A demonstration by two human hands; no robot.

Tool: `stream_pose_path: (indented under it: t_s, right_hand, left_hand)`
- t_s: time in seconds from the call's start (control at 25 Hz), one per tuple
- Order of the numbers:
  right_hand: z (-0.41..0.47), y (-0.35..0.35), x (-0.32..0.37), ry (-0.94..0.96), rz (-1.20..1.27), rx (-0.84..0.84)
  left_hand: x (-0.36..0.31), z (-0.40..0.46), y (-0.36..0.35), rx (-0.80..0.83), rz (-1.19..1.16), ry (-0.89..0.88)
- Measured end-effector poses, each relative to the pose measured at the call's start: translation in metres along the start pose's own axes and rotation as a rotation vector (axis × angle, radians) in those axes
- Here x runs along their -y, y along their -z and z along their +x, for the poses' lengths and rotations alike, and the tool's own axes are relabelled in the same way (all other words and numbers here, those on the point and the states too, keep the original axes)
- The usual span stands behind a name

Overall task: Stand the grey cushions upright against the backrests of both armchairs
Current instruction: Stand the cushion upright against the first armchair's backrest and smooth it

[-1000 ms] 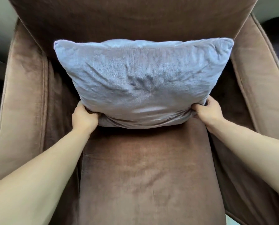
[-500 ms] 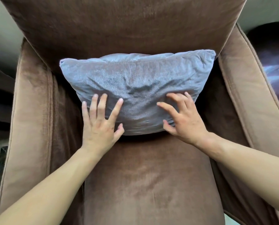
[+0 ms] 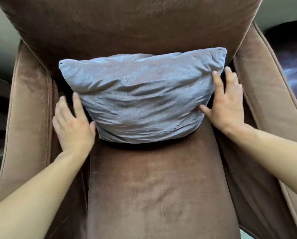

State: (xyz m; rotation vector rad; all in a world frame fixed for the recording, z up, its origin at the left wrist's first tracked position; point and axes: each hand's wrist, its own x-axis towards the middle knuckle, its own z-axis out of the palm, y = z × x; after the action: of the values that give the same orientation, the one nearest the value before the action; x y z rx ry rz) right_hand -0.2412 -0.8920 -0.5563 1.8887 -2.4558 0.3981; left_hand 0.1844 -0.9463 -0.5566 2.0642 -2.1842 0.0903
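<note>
A grey velvet cushion [image 3: 140,99] stands upright on the seat of a brown armchair, leaning on its backrest [image 3: 127,30]. My left hand [image 3: 71,125] lies flat against the cushion's left side, fingers apart, thumb touching its lower left edge. My right hand [image 3: 225,104] rests flat against the cushion's right side, fingers spread, thumb on the fabric. Neither hand grips anything. Only one armchair and one cushion are in view.
The brown seat [image 3: 154,187] stretches toward me in front of the cushion. Padded armrests flank it, the left armrest [image 3: 28,118] and the right armrest [image 3: 265,94]. A dark rounded object [image 3: 291,54] sits beyond the right armrest.
My hands let go of the cushion's lower corners, pressed flat on its front, then slid outward to its two sides. The cushion settled back against the backrest.
</note>
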Motion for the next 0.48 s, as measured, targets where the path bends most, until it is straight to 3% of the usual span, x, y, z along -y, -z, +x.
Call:
stream_pose_path:
  t_s: [0.08,0.16,0.24,0.48]
  right_hand:
    - [-0.005,0.011,-0.005,-0.011,0.155,-0.134]
    - [-0.003,0.021,0.000,0.088,0.142,-0.192]
    - [0.012,0.024,0.013,0.123,0.104,-0.125]
    - [0.056,0.027,0.023,0.144,-0.156,0.281]
  left_hand:
    - [0.008,-0.001,0.011,-0.119,-0.069,-0.056]
    - [0.002,0.004,0.022,-0.204,-0.082,-0.275]
    - [-0.015,0.022,0.032,-0.193,-0.057,-0.383]
    - [-0.031,0.054,0.029,0.008,0.087,-0.292]
